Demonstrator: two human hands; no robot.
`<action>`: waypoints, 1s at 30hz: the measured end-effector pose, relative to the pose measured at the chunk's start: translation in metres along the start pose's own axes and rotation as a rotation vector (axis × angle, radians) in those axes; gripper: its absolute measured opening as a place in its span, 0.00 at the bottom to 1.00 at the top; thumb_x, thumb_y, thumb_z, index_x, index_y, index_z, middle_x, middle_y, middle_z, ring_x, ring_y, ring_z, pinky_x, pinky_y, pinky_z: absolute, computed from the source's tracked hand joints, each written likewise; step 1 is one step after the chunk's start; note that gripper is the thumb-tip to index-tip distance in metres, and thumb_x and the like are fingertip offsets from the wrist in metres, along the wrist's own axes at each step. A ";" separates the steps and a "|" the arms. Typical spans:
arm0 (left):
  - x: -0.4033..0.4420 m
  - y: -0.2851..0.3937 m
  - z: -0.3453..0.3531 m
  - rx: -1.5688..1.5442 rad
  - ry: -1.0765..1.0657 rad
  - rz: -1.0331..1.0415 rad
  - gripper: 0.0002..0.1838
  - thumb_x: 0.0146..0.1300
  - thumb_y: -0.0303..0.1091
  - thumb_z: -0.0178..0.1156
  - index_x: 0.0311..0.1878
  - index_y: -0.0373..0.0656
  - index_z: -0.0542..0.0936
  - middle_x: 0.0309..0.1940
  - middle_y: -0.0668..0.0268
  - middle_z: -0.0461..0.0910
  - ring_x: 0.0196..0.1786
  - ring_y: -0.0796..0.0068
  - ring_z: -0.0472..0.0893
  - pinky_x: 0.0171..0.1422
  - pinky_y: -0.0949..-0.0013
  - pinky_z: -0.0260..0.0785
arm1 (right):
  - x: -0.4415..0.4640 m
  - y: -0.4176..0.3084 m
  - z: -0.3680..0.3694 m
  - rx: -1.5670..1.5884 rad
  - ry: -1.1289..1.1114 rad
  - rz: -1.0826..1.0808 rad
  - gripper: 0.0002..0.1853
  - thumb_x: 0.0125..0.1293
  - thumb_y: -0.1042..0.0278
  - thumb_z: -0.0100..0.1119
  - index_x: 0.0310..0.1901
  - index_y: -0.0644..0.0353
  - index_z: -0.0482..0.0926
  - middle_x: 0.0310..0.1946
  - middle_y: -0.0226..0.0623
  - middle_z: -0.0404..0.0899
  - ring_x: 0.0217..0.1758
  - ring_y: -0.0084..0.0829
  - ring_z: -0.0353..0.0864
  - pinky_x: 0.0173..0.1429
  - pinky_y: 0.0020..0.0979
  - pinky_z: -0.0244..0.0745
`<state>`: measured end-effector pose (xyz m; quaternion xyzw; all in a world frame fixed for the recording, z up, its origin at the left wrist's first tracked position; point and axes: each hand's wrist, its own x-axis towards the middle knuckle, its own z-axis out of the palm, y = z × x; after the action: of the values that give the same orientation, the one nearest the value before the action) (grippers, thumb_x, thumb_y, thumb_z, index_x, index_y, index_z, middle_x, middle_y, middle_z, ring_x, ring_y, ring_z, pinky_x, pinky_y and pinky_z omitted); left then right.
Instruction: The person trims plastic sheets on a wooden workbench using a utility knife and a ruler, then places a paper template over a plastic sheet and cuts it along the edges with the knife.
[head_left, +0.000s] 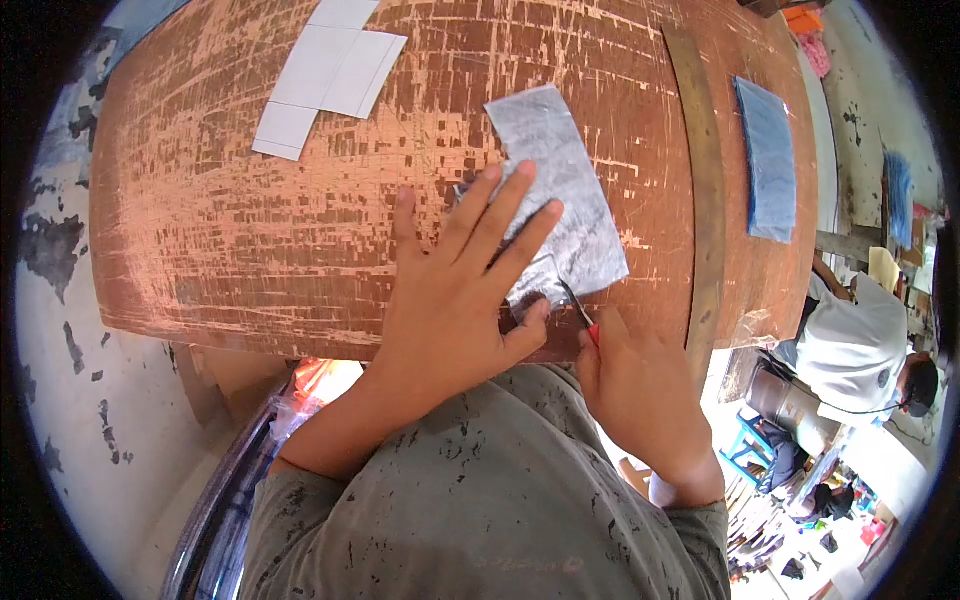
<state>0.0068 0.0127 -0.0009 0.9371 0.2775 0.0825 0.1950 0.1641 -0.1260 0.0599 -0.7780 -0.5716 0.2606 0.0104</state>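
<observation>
My left hand lies flat with its fingers spread, pressing on the left part of a silvery-grey sheet on the scratched brown table. Closed around the red handle of a small cutting tool is my right hand, at the table's near edge. The tool's thin dark tip touches the lower part of the sheet, close to my left thumb. Its exact type is partly hidden by my fingers.
A white paper template lies at the upper left of the table. On the right are a long worn strip and a folded blue sheet. Beyond the table, a person in white sits at the right.
</observation>
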 end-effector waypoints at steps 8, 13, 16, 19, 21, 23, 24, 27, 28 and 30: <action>-0.003 0.002 0.001 0.007 0.014 0.035 0.44 0.65 0.52 0.65 0.85 0.56 0.70 0.91 0.61 0.57 0.91 0.56 0.56 0.87 0.19 0.31 | -0.018 0.004 0.007 0.017 0.016 0.015 0.15 0.83 0.61 0.53 0.40 0.66 0.76 0.19 0.54 0.82 0.25 0.58 0.88 0.31 0.55 0.81; -0.004 0.001 0.001 0.013 0.037 0.057 0.44 0.66 0.52 0.65 0.86 0.55 0.69 0.91 0.60 0.55 0.91 0.55 0.55 0.87 0.19 0.34 | -0.026 0.008 0.008 0.033 0.029 0.043 0.16 0.83 0.60 0.54 0.41 0.65 0.78 0.20 0.53 0.82 0.25 0.59 0.87 0.33 0.57 0.81; -0.005 -0.002 0.004 0.016 0.059 0.044 0.44 0.66 0.51 0.66 0.86 0.53 0.68 0.91 0.57 0.55 0.91 0.52 0.55 0.87 0.21 0.36 | -0.037 0.013 -0.003 0.105 0.064 0.090 0.13 0.82 0.61 0.58 0.41 0.63 0.79 0.23 0.54 0.82 0.29 0.62 0.85 0.35 0.58 0.77; -0.005 0.003 0.002 0.024 0.085 0.007 0.45 0.68 0.53 0.67 0.86 0.50 0.67 0.89 0.53 0.57 0.90 0.48 0.56 0.88 0.24 0.39 | -0.036 0.016 -0.003 0.212 0.137 0.243 0.11 0.78 0.63 0.66 0.44 0.63 0.81 0.22 0.50 0.80 0.28 0.56 0.83 0.35 0.52 0.72; -0.007 0.007 -0.001 0.038 0.087 -0.016 0.46 0.68 0.54 0.68 0.86 0.49 0.67 0.88 0.51 0.58 0.89 0.47 0.57 0.89 0.27 0.40 | -0.031 0.015 0.008 0.358 0.274 0.283 0.16 0.75 0.55 0.72 0.43 0.63 0.84 0.27 0.47 0.83 0.33 0.50 0.88 0.38 0.47 0.78; -0.009 0.010 -0.004 -0.129 0.076 -0.089 0.47 0.70 0.58 0.68 0.86 0.46 0.66 0.86 0.49 0.59 0.88 0.44 0.58 0.90 0.32 0.41 | -0.027 0.004 0.018 0.452 0.335 0.250 0.15 0.72 0.60 0.77 0.46 0.63 0.83 0.33 0.45 0.84 0.36 0.44 0.88 0.42 0.43 0.80; -0.011 0.011 -0.005 -0.120 0.078 -0.085 0.47 0.70 0.58 0.68 0.86 0.46 0.66 0.86 0.49 0.59 0.88 0.44 0.58 0.90 0.32 0.41 | -0.025 0.001 0.023 0.557 0.366 0.206 0.16 0.71 0.61 0.77 0.48 0.63 0.83 0.36 0.45 0.85 0.37 0.43 0.88 0.43 0.42 0.81; -0.016 0.012 -0.004 -0.075 0.223 -0.161 0.44 0.74 0.57 0.65 0.85 0.43 0.67 0.85 0.48 0.60 0.86 0.41 0.59 0.90 0.33 0.42 | -0.019 0.004 0.033 0.665 0.467 0.051 0.19 0.70 0.65 0.78 0.55 0.65 0.82 0.44 0.45 0.85 0.41 0.42 0.89 0.46 0.41 0.82; -0.019 0.012 -0.003 0.005 0.191 -0.123 0.42 0.76 0.54 0.64 0.85 0.43 0.67 0.85 0.47 0.62 0.85 0.41 0.61 0.89 0.33 0.44 | -0.020 0.002 0.030 0.691 0.431 0.063 0.21 0.70 0.65 0.78 0.58 0.65 0.82 0.44 0.44 0.84 0.42 0.41 0.88 0.47 0.39 0.82; -0.024 0.016 0.000 0.083 0.147 -0.075 0.38 0.77 0.47 0.65 0.84 0.41 0.68 0.82 0.47 0.65 0.83 0.40 0.64 0.88 0.34 0.49 | -0.021 0.002 0.030 0.719 0.401 0.071 0.22 0.70 0.66 0.78 0.60 0.65 0.82 0.44 0.43 0.84 0.43 0.40 0.88 0.48 0.38 0.81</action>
<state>-0.0052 -0.0133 0.0045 0.9247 0.3291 0.1323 0.1381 0.1489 -0.1540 0.0422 -0.7793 -0.4038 0.2872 0.3837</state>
